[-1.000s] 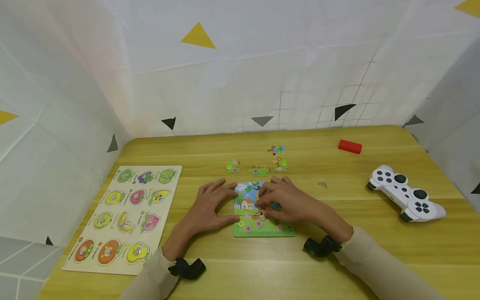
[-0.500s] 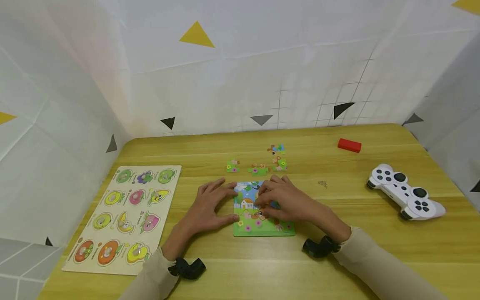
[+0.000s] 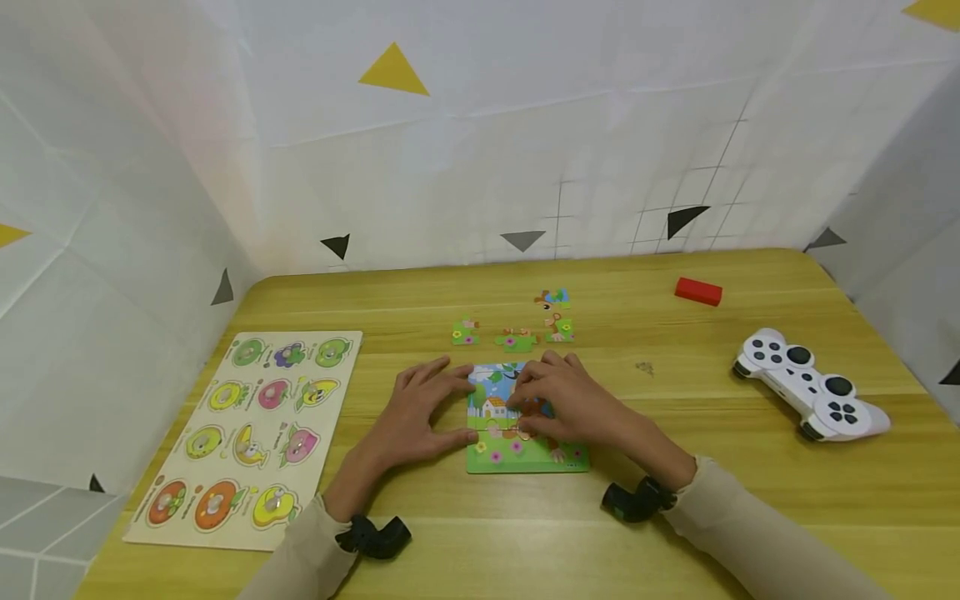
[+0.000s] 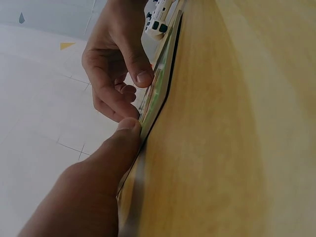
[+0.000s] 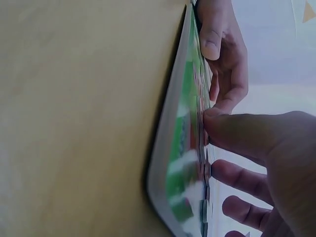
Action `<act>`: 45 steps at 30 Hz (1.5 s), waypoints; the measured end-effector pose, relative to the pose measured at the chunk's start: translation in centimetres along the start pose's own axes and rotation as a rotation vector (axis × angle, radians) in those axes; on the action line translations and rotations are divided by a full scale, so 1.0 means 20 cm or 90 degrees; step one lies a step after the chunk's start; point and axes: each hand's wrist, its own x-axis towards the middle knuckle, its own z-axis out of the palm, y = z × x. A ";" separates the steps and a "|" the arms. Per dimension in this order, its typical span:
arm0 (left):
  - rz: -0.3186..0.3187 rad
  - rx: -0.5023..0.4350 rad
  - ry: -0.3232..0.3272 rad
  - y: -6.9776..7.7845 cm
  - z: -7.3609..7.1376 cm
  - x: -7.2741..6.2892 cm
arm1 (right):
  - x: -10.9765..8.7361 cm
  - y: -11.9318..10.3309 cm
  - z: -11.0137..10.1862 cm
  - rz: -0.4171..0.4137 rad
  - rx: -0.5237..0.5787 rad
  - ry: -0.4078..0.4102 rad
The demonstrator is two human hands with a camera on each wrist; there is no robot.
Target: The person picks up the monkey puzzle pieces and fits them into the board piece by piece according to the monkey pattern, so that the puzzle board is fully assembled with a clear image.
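A square jigsaw board point(image 3: 532, 464) with a house, flowers and a cartoon animal lies flat on the wooden table. My left hand point(image 3: 420, 417) is spread at its left side, thumb and fingertips touching the edge. In the left wrist view the left thumb point(image 4: 111, 148) rests on that edge. My right hand point(image 3: 573, 402) reaches over the board with curled fingers, thumb and forefinger pinching a jigsaw piece point(image 3: 533, 407) in the middle, mostly hidden. In the right wrist view the right thumb point(image 5: 237, 129) presses on the slightly raised pieces.
Several loose jigsaw pieces point(image 3: 517, 340) lie just behind the board. On the left is a fruit knob-puzzle board point(image 3: 247, 433). A white game controller point(image 3: 810, 387) and a red block point(image 3: 699, 292) sit to the right. A white sheet point(image 3: 450, 183) hangs behind the table.
My right hand's thumb has shifted slightly up and left over the board, covering the animal's eye that showed before. The left hand and loose pieces stay in place.
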 end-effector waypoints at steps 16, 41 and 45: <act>0.003 0.005 0.005 0.00 0.00 0.00 | 0.00 0.02 0.00 0.002 0.005 -0.021; 0.017 0.000 0.017 -0.01 0.01 -0.01 | 0.00 0.05 0.01 0.008 0.068 0.004; 0.015 0.003 0.015 -0.01 0.01 -0.01 | 0.00 0.11 -0.01 0.023 0.113 0.042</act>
